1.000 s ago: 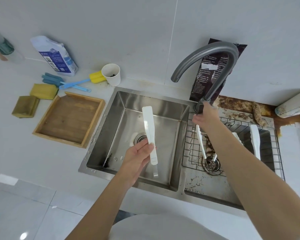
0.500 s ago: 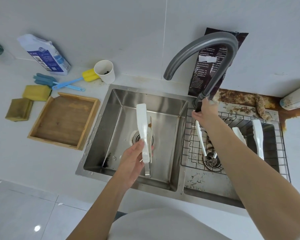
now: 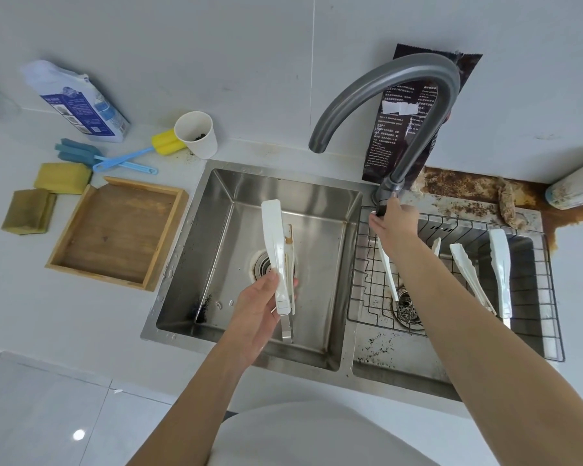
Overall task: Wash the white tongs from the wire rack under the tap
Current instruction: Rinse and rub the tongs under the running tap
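Well out to the left of the left hand, an olive sponge [image 3: 28, 211] and a yellow sponge [image 3: 63, 178] lie side by side on the white counter. Beyond them stands a blue and white bag [image 3: 78, 105]. A blue brush [image 3: 78, 153] and a yellow-headed brush [image 3: 167, 142] lie crossed at their handles. A wooden tray [image 3: 115, 230] sits between the sponges and the sink [image 3: 182, 297]. A paper cup [image 3: 197, 134] with dark grounds in it stands beyond the tray, just beside the yellow brush head.

The left hand [image 3: 256, 311] is over the left basin. Its thumb and curled fingers pinch the white tongs [image 3: 276, 253] near the hinge end. The tongs point away from the person, over the drain, with their arms nearly together. Brown stains show on the inner arm. A metal loop sticks out from the hinge end, on the near side of the hand.

The grey tap [image 3: 384, 95] arches above both hands, its spout opening beyond the tips of the held tongs. A dark printed packet [image 3: 404, 129] leans on the wall behind it.

The right hand [image 3: 394, 223] reaches to the foot of the tap and touches a dark lever there. The back of the hand hides the fingers, so I cannot tell how they close.

Under and to the right of that forearm, the wire rack [image 3: 535, 297] sits in the right basin and holds more white tongs [image 3: 500, 270].
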Demonstrator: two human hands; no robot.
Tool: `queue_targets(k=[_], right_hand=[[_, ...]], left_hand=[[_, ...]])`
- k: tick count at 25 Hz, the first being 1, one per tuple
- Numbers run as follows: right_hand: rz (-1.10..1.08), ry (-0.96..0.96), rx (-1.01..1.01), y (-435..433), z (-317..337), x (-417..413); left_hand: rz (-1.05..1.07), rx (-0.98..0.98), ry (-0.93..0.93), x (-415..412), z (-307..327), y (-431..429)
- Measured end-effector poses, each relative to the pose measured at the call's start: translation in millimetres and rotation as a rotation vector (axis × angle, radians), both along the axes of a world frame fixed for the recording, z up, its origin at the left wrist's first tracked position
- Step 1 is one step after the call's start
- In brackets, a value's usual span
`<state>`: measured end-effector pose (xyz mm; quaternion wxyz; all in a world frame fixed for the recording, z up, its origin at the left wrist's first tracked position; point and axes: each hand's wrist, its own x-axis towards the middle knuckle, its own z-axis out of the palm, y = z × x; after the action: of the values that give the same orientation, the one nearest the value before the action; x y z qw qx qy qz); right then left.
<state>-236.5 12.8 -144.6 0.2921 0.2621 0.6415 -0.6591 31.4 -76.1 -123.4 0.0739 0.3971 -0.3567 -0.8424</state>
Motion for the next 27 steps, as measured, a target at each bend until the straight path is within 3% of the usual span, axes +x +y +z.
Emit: queue_targets(k=[20, 24, 27], right_hand=[[0.019, -0.031, -0.048, 3.1, 4.5, 2.2], [0.036, 0.014, -0.043, 8.3, 11.4, 14.9], [0.096, 0.156, 0.04, 18.0, 21.7, 48.4]], left_hand=[[0.047, 0.018, 0.017, 5.7, -1.8, 2.1], [0.04, 0.021, 0.046, 4.3, -2.8, 1.9], [0.006, -0.001, 0.075, -1.0, -3.0, 2.1]])
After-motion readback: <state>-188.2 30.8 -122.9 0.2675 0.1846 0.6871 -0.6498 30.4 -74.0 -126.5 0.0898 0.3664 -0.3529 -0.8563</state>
